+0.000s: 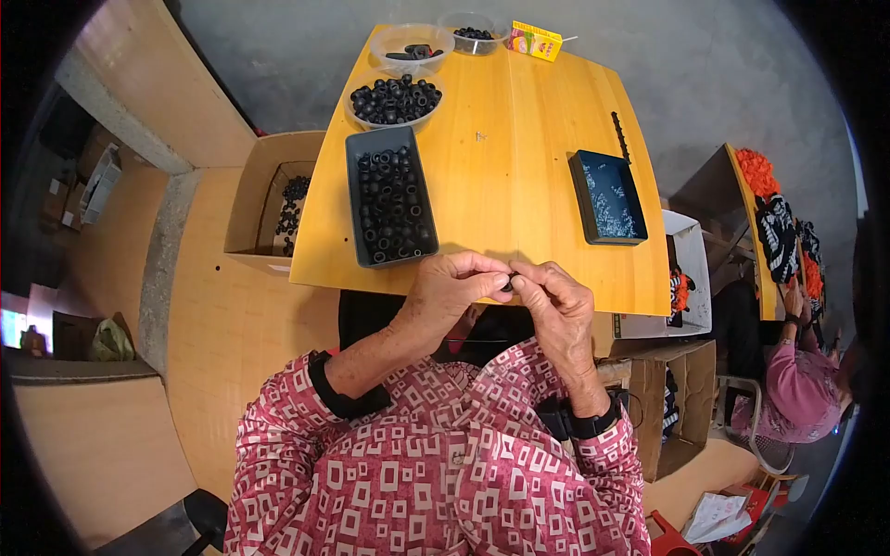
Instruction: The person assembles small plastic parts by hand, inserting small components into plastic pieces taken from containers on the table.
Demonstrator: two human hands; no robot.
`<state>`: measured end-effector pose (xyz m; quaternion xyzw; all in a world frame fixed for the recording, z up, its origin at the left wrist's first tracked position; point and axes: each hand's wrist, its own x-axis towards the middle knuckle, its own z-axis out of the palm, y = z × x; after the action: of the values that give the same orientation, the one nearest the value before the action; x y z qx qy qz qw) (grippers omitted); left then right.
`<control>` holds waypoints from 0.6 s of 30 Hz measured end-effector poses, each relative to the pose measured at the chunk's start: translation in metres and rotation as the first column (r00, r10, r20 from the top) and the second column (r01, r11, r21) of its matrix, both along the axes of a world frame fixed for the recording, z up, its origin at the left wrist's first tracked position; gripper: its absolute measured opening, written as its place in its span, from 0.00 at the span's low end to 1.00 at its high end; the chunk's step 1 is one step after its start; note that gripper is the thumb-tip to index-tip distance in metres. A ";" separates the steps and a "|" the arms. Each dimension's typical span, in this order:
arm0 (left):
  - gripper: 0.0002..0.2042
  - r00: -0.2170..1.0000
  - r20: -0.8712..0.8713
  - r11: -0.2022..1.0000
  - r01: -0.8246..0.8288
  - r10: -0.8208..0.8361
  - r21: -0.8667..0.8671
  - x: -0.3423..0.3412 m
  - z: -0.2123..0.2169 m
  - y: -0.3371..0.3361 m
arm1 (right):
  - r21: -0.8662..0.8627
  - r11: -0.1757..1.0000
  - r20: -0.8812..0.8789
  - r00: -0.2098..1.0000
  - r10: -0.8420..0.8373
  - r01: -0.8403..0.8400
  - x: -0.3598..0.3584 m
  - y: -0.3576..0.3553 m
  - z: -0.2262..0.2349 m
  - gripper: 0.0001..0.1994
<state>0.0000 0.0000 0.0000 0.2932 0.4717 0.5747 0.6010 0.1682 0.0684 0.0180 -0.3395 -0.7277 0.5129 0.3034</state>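
Observation:
Over the table's near edge, my left hand [451, 289] and my right hand [559, 301] meet fingertip to fingertip. Both are closed in a pinch on one small black part [508, 283], mostly hidden by the fingers. Just beyond my left hand lies a long dark tray [356, 199] of black, hollow, ring-like pieces. A shallow black box [594, 232] with many tiny clear or whitish bits sits farther off to the right of my right hand.
Clear plastic bowls of black pieces [394, 100] stand at the far left of the yellow table [501, 167], near a yellow drink carton [535, 42]. A dark ridged strip [620, 137] lies far right. Cardboard boxes [250, 199] flank the table. Another person [797, 389] sits at right.

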 end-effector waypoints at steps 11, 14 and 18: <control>0.08 0.995 0.063 0.996 -0.082 0.080 0.031 0.006 -0.006 0.001 | 0.318 0.940 -0.003 0.991 -0.134 0.128 -0.008 -0.014 -0.004 0.19; 0.11 0.995 0.023 0.993 -0.098 0.097 0.061 0.008 -0.007 0.003 | 0.366 0.922 -0.033 0.991 -0.126 0.130 -0.008 -0.010 -0.011 0.18; 0.13 0.996 0.051 0.996 -0.080 0.077 0.049 0.008 -0.009 0.000 | 0.404 0.910 0.021 0.994 -0.110 0.092 -0.004 -0.008 -0.011 0.18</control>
<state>0.0075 -0.0002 -0.0086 0.2755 0.4530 0.6168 0.5817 0.1645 0.0605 0.0070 -0.3180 -0.8055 0.3283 0.3771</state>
